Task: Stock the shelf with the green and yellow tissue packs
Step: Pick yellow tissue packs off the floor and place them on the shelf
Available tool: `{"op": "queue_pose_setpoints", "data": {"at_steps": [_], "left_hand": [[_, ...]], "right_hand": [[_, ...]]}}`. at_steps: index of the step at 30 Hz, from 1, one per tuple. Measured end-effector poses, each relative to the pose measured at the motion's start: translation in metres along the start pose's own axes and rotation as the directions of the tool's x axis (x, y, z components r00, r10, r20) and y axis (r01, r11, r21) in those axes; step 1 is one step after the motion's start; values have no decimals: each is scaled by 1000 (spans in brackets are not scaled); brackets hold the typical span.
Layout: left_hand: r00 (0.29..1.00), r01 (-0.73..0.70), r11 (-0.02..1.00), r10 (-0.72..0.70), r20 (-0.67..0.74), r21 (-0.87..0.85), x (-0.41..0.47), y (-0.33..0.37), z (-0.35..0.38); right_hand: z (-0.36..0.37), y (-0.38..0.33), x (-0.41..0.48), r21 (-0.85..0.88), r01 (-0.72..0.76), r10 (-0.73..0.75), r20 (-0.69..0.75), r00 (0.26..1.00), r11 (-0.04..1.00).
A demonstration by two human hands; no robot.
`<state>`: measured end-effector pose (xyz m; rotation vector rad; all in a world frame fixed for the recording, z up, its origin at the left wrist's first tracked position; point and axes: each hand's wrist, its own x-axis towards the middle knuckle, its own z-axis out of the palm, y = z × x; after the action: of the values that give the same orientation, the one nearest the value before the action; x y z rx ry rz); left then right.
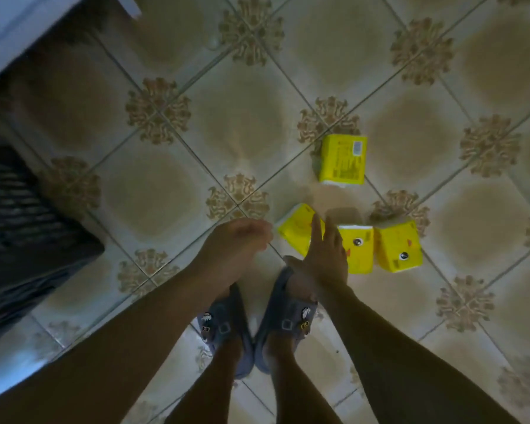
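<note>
Several yellow tissue packs lie on the tiled floor. One pack [343, 159] lies apart, further from me. Three sit in a row near my feet: a tilted left pack [297, 231], a middle pack [360, 249] and a right pack [398, 247] with a cartoon face. My right hand [325, 258] reaches down with straight fingers over the gap between the left and middle packs, holding nothing. My left hand [239, 243] hovers just left of the tilted pack, fingers loosely curled and empty. No green pack is in view.
A dark woven basket or bin [22, 234] stands at the left. A white shelf or cabinet edge [19, 29] crosses the top left corner. My feet in blue clogs [257, 325] stand below the packs on the patterned floor tiles [251, 117].
</note>
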<state>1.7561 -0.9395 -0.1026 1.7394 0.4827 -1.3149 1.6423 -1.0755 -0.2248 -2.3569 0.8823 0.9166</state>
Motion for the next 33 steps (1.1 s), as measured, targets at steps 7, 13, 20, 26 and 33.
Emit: {"op": "queue_pose_setpoints", "data": {"at_steps": [7,13,20,26,33], "left_hand": [[998,-44,998,45,-34,39,65,-20,1],[998,-51,998,53,-44,49,40,-13,0],[995,-92,996,92,-42,14,-87,51,-9],[962,-271,961,267,-61,-61,-235,147,-35],[844,-521,848,494,-208,-99,-415,224,-90]], "right_hand": [[60,20,69,-188,53,-75,-115,990,981],[22,21,38,7,26,-24,-184,983,1000],[-106,-10,-71,388,11,81,-218,973,921],[-257,-67,-193,559,217,-68,-274,959,800],[-413,-153,-332,590,528,-288,-455,843,612]]}}
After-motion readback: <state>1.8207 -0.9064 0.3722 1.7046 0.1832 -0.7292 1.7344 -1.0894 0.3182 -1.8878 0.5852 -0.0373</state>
